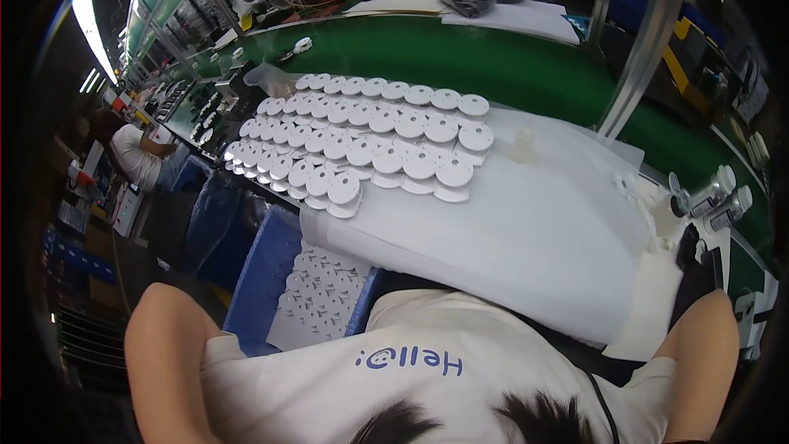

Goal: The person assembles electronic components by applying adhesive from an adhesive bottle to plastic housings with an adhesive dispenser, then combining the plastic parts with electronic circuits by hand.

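Both my arms show only around the elbows, the left arm (168, 353) at the lower left and the right arm (708, 353) at the lower right; neither hand is in the picture. In front of my body, rows of round white plastic parts (419, 160) stand on a bench covered with a white sheet (493, 238). Each disc has a small dark hole, and the discs overlap in several lines. To the left of my torso sits a blue crate (255, 279) holding more white parts (320, 292) in layers.
Two bottles (713, 191) stand at the right end of the bench. A small translucent bottle (523, 145) is on the sheet. Behind runs a green conveyor belt (394, 57) with a metal post (645, 49). Other people (136, 152) sit at the left and far side.
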The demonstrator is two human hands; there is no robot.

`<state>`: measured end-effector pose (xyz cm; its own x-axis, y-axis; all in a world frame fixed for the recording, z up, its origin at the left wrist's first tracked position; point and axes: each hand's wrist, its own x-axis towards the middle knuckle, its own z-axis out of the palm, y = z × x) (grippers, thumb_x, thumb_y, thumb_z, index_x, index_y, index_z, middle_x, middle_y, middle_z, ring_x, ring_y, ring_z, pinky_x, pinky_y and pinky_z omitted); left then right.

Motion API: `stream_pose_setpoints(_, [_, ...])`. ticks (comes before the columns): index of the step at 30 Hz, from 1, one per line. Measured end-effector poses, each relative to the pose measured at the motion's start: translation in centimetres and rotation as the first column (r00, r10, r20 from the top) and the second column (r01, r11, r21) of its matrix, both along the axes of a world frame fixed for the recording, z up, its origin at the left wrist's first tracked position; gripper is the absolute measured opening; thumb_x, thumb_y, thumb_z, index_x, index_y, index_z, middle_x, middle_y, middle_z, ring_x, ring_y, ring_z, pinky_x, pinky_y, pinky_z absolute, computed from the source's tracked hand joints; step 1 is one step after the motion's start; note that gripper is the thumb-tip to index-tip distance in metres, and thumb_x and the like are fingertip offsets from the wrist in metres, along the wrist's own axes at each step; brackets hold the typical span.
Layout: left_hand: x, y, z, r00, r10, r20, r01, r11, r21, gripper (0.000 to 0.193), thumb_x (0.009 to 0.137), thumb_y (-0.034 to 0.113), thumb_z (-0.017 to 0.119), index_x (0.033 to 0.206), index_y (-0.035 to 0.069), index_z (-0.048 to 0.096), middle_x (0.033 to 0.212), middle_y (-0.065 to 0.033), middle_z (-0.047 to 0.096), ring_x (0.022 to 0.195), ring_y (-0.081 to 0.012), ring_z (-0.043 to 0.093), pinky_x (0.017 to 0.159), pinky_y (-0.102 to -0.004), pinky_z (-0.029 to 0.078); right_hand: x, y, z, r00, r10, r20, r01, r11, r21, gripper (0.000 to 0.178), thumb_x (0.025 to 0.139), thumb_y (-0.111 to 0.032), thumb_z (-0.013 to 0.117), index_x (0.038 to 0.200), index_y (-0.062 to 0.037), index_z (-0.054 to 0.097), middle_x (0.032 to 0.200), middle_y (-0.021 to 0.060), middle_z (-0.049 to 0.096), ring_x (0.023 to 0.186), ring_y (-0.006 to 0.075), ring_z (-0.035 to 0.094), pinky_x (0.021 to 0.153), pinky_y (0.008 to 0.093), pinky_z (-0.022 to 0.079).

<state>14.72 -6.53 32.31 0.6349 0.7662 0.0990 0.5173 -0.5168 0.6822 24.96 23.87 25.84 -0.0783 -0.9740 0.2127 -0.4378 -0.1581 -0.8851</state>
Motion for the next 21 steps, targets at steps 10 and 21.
stream_pose_setpoints(10, [-0.5, -3.8, -4.4, 0.95, -0.188, 0.251, 0.15, 0.975, 0.161, 0.015, 0.072, 0.022, 0.045, 0.074, 0.009, 0.052, 0.068, -0.0071, 0.049, 0.067, -0.0194, 0.046, 0.062, -0.0328, 0.036, 6.5, -1.0, -1.4, 0.964, -0.078, 0.253, 0.085, 0.996, -0.017, 0.009, 0.067, -0.012, 0.043, 0.071, -0.0053, 0.049, 0.074, 0.0083, 0.052, 0.07, 0.0196, 0.049, 0.058, 0.0288, 0.037])
stream_pose_setpoints(21, [2.7, -10.9, -0.9, 0.983, -0.162, -0.08, 0.18, 0.92, 0.347, 0.019, 0.078, 0.026, 0.043, 0.078, 0.009, 0.052, 0.071, -0.0067, 0.049, 0.072, -0.0193, 0.044, 0.063, -0.0324, 0.034, 6.2, -3.2, 0.9, 0.997, 0.054, -0.056, -0.052, 0.998, 0.035, 0.007, 0.068, -0.011, 0.043, 0.071, -0.0068, 0.049, 0.074, 0.0074, 0.052, 0.068, 0.0184, 0.049, 0.056, 0.028, 0.037])
